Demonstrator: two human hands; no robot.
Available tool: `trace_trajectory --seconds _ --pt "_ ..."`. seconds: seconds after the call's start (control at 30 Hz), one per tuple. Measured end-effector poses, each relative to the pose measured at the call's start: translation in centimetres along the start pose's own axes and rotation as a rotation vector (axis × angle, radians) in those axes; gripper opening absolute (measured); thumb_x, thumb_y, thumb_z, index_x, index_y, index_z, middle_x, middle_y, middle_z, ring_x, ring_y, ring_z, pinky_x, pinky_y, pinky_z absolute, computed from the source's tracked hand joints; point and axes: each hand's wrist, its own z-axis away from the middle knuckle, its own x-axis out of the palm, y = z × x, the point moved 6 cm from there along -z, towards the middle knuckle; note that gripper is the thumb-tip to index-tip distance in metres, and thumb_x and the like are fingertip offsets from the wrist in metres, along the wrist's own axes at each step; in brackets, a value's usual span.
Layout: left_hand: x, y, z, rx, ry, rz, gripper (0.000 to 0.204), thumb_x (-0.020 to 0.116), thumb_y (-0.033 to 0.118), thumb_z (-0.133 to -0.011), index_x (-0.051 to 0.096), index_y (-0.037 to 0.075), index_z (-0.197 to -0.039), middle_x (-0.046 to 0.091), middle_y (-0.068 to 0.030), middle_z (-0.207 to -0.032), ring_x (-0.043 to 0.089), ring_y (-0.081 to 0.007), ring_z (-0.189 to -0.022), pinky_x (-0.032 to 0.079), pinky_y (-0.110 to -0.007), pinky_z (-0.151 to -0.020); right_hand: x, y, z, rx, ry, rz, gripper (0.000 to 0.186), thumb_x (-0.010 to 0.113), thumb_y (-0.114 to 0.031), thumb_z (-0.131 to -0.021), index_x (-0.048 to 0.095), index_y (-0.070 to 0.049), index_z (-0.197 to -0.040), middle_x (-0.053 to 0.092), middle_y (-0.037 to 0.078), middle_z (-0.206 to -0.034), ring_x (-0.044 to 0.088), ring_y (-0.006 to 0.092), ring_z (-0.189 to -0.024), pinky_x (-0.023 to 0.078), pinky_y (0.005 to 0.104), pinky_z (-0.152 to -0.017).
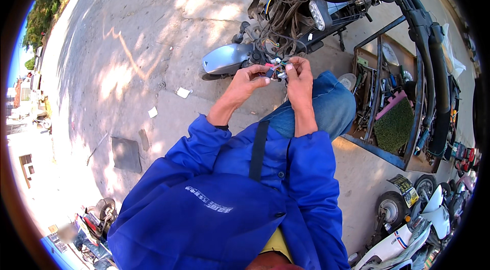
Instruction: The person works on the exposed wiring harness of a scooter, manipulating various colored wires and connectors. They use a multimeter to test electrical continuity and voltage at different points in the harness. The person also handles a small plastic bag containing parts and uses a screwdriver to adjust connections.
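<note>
Left hand [246, 83], at eight o'clock of a cluster of connectors [277, 70], pinches it between thumb and fingers; right hand [300, 78], at four o'clock, grasps the same cluster, though the exact piece in each grip is too small to tell. Clockwise about the cluster: wire bundle [287, 11], twelve; headlamp [317, 15], one; tool cart [375, 151], between three and four; silver fender [224, 59], just past nine.

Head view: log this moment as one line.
left hand: holding connectors | right hand: holding connectors | beyond: exposed wire bundle, silver fender | right: tool tray
</note>
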Motion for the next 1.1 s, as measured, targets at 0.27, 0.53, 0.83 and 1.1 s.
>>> trace_trajectory --seconds 0.27,0.53,0.83,1.1 --pt "0.2 -0.7 -0.2 0.021 0.036 -0.005 0.037 0.075 0.005 -0.089 0.07 -0.001 -0.126 0.069 -0.0021 -0.109 0.059 -0.0121 -0.099 0.047 -0.029 -0.093 0.2 -0.4 0.0 -0.2 -0.068 0.251 0.011 0.058 -0.004 -0.1 0.068 -0.004 -0.102 0.066 0.012 -0.099 0.067 0.0263 -0.092 0.051 0.0378 -0.082" --pt "-0.3 -1.7 -0.7 0.008 0.11 0.05 0.039 0.076 0.009 -0.094 0.068 -0.004 -0.129 0.072 -0.0064 -0.112 0.063 -0.0122 -0.097 0.052 -0.029 -0.086 0.5 -2.2 0.9 -0.253 -0.052 0.413 0.012 0.061 -0.005 -0.098 0.071 -0.006 -0.103 0.066 0.013 -0.105 0.068 0.0337 -0.092 0.053 0.0414 -0.082" --pt "0.0 -0.1 -0.4 0.022 0.067 0.053 0.049 0.077 0.007 -0.092 0.062 -0.008 -0.136 0.073 -0.0097 -0.111 0.065 -0.0139 -0.093 0.054 -0.03 -0.078 2.0 -5.8 2.7 -0.607 -0.146 0.597 0.034 0.067 0.002 -0.088 0.073 -0.011 -0.119 0.067 0.005 -0.117 0.062 0.0282 -0.107 0.053 0.0399 -0.09" --pt "0.0 0.7 -0.2 0.049 0.015 0.08 0.049 0.072 0.0 -0.092 0.059 -0.005 -0.139 0.072 -0.01 -0.114 0.066 -0.015 -0.097 0.054 -0.029 -0.078 2.0 -4.7 2.0 -0.596 -0.125 0.55 0.027 0.068 -0.002 -0.089 0.074 -0.01 -0.114 0.068 0.006 -0.114 0.062 0.0307 -0.108 0.052 0.0411 -0.093"
